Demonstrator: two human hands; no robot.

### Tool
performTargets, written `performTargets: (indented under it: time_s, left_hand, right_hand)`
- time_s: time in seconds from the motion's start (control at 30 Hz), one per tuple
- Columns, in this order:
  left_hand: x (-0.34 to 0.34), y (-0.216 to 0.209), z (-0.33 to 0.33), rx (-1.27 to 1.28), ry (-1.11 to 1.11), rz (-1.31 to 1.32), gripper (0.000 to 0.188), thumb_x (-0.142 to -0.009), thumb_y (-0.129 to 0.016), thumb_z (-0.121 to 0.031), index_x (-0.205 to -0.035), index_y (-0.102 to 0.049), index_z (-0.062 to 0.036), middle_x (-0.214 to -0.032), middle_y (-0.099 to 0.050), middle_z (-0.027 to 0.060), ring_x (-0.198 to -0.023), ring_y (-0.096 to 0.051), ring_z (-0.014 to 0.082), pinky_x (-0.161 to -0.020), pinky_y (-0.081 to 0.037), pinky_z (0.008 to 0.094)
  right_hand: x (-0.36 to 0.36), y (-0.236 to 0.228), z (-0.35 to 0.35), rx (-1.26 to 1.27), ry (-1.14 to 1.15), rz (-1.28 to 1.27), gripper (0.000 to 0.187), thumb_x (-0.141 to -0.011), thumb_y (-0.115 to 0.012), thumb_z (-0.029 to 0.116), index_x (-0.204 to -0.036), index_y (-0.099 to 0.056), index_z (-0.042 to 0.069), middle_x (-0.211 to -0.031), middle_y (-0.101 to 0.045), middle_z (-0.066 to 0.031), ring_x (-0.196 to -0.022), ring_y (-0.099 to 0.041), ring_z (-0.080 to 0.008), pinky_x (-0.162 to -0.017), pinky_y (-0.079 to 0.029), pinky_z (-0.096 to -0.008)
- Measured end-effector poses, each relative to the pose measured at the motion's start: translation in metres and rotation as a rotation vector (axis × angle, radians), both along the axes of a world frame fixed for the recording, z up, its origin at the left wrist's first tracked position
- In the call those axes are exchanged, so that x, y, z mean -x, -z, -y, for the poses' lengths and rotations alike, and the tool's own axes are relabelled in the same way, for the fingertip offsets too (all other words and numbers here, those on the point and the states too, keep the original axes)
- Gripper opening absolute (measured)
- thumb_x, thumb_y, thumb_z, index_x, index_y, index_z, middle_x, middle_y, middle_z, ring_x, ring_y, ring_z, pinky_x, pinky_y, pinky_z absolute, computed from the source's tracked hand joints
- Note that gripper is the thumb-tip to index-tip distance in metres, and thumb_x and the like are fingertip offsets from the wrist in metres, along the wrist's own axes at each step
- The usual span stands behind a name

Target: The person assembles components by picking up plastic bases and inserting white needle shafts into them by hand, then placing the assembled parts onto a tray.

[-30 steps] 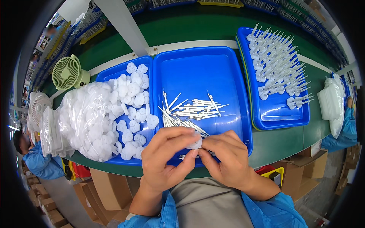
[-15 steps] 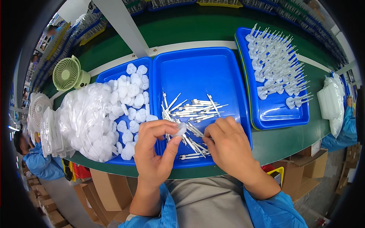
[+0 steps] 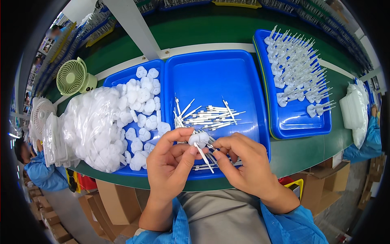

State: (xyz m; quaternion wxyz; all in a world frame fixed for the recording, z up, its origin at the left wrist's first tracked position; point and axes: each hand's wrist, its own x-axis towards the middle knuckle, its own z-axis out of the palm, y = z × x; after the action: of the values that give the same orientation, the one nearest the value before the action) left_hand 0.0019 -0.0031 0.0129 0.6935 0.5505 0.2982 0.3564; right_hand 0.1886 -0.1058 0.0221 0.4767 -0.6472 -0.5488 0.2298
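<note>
My left hand point(image 3: 170, 162) pinches a white translucent plastic piece point(image 3: 198, 139) with a lobed, flower-like outline. A thin white rod point(image 3: 204, 159) slants down from this piece toward me. Close by on the right, my right hand point(image 3: 243, 162) has thumb and forefinger pressed together at the piece's edge, on what looks like another thin rod, mostly hidden by the fingers. Both hands are over the front of a blue tray point(image 3: 211, 77), where a loose pile of thin white rods point(image 3: 209, 116) lies, partly covered by my fingers.
At left, another blue tray holds loose lobed pieces point(image 3: 143, 95) and a clear bag point(image 3: 91, 126) full of them. A blue tray point(image 3: 300, 129) at right carries rows of pieces with upright rods. A green fan point(image 3: 72, 77) and wrapped white packs point(image 3: 354, 110) flank the green table point(image 3: 294, 156).
My right hand has lifted from the rod pile and met the left. The lobed piece is now tilted into view, with a rod slanting from it.
</note>
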Motion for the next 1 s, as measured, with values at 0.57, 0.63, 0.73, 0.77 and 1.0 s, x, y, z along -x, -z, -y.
performTargets:
  time_s: [0.57,0.63,0.73,0.77,1.0]
  left_hand:
    - [0.001,0.006,-0.004,-0.191,0.044,-0.03,0.023,-0.1,-0.078,0.01,-0.123,-0.072,0.0074,-0.127,-0.069,0.0151,-0.115,-0.077,0.0196,-0.097,-0.066,0.0298]
    - [0.001,0.008,-0.003,-0.177,0.032,-0.041,0.022,-0.1,-0.079,0.01,-0.121,-0.072,0.0075,-0.125,-0.069,0.0147,-0.113,-0.077,0.019,-0.096,-0.066,0.0289]
    - [0.004,0.011,-0.003,-0.145,0.031,-0.041,0.021,-0.1,-0.079,0.01,-0.12,-0.071,0.0076,-0.122,-0.07,0.014,-0.111,-0.078,0.0178,-0.093,-0.067,0.0277]
    - [0.005,0.012,-0.003,-0.128,0.042,-0.031,0.02,-0.101,-0.079,0.01,-0.119,-0.071,0.0076,-0.121,-0.07,0.0138,-0.109,-0.078,0.0173,-0.092,-0.067,0.0275]
    - [-0.001,0.011,-0.002,-0.184,0.011,-0.072,0.017,-0.1,-0.081,0.009,-0.115,-0.073,0.0068,-0.119,-0.071,0.0126,-0.102,-0.077,0.015,-0.09,-0.066,0.0273]
  right_hand:
    - [-0.001,0.003,0.004,0.077,-0.123,-0.176,0.015,-0.104,-0.079,0.004,-0.118,-0.08,0.0,-0.091,-0.077,-0.0146,-0.069,-0.072,-0.0231,-0.061,-0.053,-0.0339]
    - [0.001,0.007,0.002,0.041,-0.108,-0.168,0.015,-0.103,-0.08,0.005,-0.118,-0.08,0.0,-0.091,-0.078,-0.0146,-0.069,-0.072,-0.0231,-0.06,-0.053,-0.0336]
    - [0.001,0.003,0.004,0.045,-0.096,-0.23,0.016,-0.103,-0.082,0.005,-0.117,-0.08,-0.001,-0.091,-0.078,-0.0151,-0.068,-0.073,-0.0242,-0.059,-0.053,-0.0338]
    - [0.001,0.002,0.006,0.085,-0.097,-0.3,0.016,-0.102,-0.082,0.004,-0.117,-0.08,-0.001,-0.09,-0.078,-0.0154,-0.068,-0.073,-0.0253,-0.059,-0.054,-0.0343]
    - [0.011,0.013,0.004,-0.041,-0.013,-0.114,0.013,-0.101,-0.081,0.002,-0.114,-0.079,0.0,-0.095,-0.08,-0.0177,-0.071,-0.076,-0.0313,-0.06,-0.056,-0.0381]
